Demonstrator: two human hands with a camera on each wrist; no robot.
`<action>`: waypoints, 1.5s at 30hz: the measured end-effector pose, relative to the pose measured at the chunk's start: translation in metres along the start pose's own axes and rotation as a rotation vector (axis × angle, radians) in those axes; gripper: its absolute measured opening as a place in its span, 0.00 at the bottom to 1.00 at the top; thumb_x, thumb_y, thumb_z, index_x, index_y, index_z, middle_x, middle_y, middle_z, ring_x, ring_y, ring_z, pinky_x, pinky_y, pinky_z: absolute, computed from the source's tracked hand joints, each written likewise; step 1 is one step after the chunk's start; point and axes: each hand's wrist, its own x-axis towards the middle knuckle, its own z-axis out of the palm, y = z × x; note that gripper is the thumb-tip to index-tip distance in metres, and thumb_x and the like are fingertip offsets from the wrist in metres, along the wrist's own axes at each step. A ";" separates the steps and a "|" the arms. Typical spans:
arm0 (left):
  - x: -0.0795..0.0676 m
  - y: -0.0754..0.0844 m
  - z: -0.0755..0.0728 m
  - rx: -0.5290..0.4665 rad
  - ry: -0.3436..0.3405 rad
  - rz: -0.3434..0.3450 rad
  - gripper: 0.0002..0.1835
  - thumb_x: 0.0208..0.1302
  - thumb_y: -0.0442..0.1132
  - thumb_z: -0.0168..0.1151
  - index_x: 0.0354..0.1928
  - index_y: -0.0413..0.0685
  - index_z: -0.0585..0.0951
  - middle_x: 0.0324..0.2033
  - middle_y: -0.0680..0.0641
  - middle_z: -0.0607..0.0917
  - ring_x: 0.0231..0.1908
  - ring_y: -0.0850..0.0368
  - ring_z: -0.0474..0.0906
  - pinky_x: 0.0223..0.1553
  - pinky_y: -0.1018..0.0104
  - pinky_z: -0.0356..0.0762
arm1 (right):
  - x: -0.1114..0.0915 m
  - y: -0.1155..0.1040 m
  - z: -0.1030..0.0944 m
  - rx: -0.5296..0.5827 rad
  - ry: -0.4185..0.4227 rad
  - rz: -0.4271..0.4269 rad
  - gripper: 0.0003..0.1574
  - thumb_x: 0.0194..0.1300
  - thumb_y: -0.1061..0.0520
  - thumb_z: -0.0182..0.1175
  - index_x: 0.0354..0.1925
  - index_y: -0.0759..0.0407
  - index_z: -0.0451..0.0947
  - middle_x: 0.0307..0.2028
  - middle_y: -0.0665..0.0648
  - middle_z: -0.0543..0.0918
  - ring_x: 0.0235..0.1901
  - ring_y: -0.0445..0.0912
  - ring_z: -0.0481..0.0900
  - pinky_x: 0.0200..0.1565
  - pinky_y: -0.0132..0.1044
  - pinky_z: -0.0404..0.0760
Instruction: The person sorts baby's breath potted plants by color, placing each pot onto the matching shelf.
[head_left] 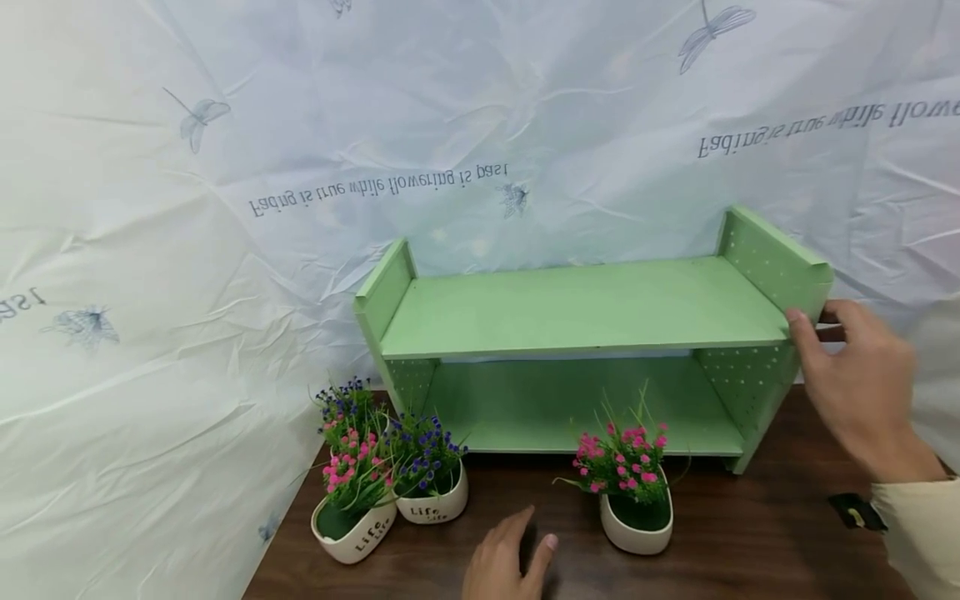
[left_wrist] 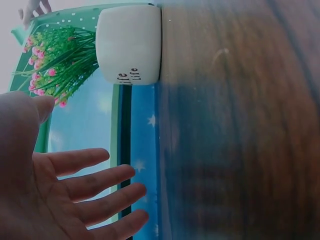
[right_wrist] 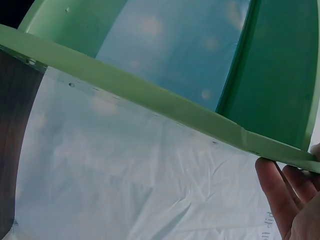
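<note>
While the right hand pinches the two-tier green shelf at its right side panel, the left hand hovers, fingers apart and holding nothing, near the dark wood-grain desk. The shelf stands at the back, its side panels speckled. One rounded, glossy white pot of pink flowers partly blocks its lower tier. Three more flowerpots crowd the left end, two violet-blue, one pink, the rearmost mostly hidden. Wrinkled, printed cloth hangs behind.
</note>
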 end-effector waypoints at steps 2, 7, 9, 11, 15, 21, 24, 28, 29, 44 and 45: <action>0.000 0.000 -0.002 -0.023 -0.012 -0.014 0.36 0.74 0.68 0.57 0.66 0.46 0.82 0.58 0.40 0.86 0.55 0.36 0.84 0.51 0.34 0.81 | 0.000 0.000 -0.001 0.001 -0.011 -0.007 0.20 0.72 0.59 0.66 0.46 0.80 0.80 0.39 0.81 0.83 0.42 0.09 0.57 0.37 0.29 0.61; -0.004 0.000 -0.008 -0.084 -0.026 -0.042 0.34 0.74 0.67 0.58 0.66 0.48 0.83 0.57 0.41 0.87 0.54 0.35 0.84 0.50 0.32 0.81 | 0.001 0.000 0.000 -0.009 -0.025 -0.013 0.20 0.73 0.59 0.65 0.46 0.80 0.79 0.38 0.80 0.83 0.38 0.25 0.68 0.37 0.29 0.61; -0.006 0.000 -0.011 -0.102 -0.025 -0.045 0.34 0.74 0.67 0.58 0.66 0.49 0.83 0.57 0.42 0.87 0.54 0.36 0.85 0.50 0.33 0.81 | 0.001 0.000 0.001 -0.015 -0.020 -0.016 0.20 0.73 0.59 0.65 0.46 0.80 0.79 0.38 0.80 0.83 0.37 0.31 0.70 0.37 0.30 0.61; -0.007 0.000 -0.016 -0.123 -0.024 -0.043 0.33 0.74 0.67 0.58 0.65 0.50 0.83 0.57 0.44 0.87 0.54 0.37 0.85 0.50 0.34 0.81 | 0.001 0.001 0.001 -0.019 -0.012 -0.018 0.20 0.73 0.58 0.64 0.46 0.80 0.79 0.39 0.80 0.83 0.38 0.30 0.70 0.37 0.30 0.61; -0.011 -0.002 -0.027 -0.149 -0.027 -0.029 0.32 0.75 0.67 0.57 0.65 0.51 0.84 0.57 0.47 0.87 0.53 0.43 0.86 0.48 0.39 0.83 | 0.001 0.002 0.001 -0.017 0.001 -0.010 0.20 0.73 0.58 0.64 0.46 0.79 0.79 0.39 0.80 0.83 0.42 0.14 0.59 0.36 0.31 0.61; -0.012 -0.005 -0.033 -0.359 -0.059 -0.022 0.26 0.78 0.57 0.61 0.65 0.46 0.83 0.51 0.49 0.89 0.48 0.53 0.88 0.45 0.59 0.86 | 0.000 0.002 -0.002 -0.033 -0.005 -0.010 0.20 0.73 0.58 0.64 0.44 0.79 0.79 0.38 0.79 0.83 0.39 0.25 0.67 0.37 0.33 0.60; -0.010 -0.005 -0.032 -0.536 -0.100 -0.033 0.26 0.77 0.50 0.64 0.67 0.39 0.80 0.52 0.44 0.89 0.49 0.51 0.88 0.46 0.60 0.86 | 0.001 0.001 -0.002 -0.038 -0.011 -0.014 0.20 0.74 0.58 0.63 0.44 0.79 0.78 0.38 0.79 0.83 0.35 0.47 0.76 0.37 0.34 0.60; -0.004 -0.003 -0.026 -0.630 -0.148 -0.031 0.31 0.75 0.46 0.68 0.71 0.36 0.75 0.58 0.37 0.85 0.57 0.43 0.84 0.53 0.52 0.85 | 0.002 -0.001 -0.002 -0.041 -0.014 -0.008 0.20 0.74 0.58 0.63 0.44 0.79 0.78 0.38 0.79 0.82 0.35 0.67 0.76 0.37 0.36 0.60; -0.003 -0.001 -0.023 -0.628 -0.153 -0.018 0.32 0.74 0.46 0.69 0.72 0.36 0.74 0.60 0.36 0.84 0.59 0.40 0.83 0.55 0.50 0.84 | 0.002 -0.001 -0.002 -0.041 -0.015 -0.004 0.20 0.74 0.58 0.63 0.44 0.79 0.78 0.38 0.79 0.82 0.35 0.67 0.76 0.37 0.36 0.60; 0.000 0.072 0.063 -0.605 0.064 -0.124 0.59 0.52 0.53 0.83 0.79 0.35 0.62 0.71 0.33 0.72 0.70 0.32 0.70 0.67 0.37 0.72 | 0.002 -0.002 -0.002 -0.021 -0.003 0.000 0.20 0.73 0.59 0.64 0.44 0.80 0.78 0.38 0.80 0.82 0.34 0.67 0.76 0.38 0.34 0.61; 0.002 0.076 0.067 -0.603 0.093 -0.137 0.59 0.50 0.54 0.84 0.79 0.36 0.62 0.70 0.35 0.72 0.69 0.33 0.70 0.65 0.39 0.73 | 0.002 -0.002 -0.002 -0.023 -0.005 0.002 0.20 0.73 0.59 0.64 0.44 0.80 0.78 0.38 0.80 0.82 0.34 0.67 0.76 0.38 0.34 0.61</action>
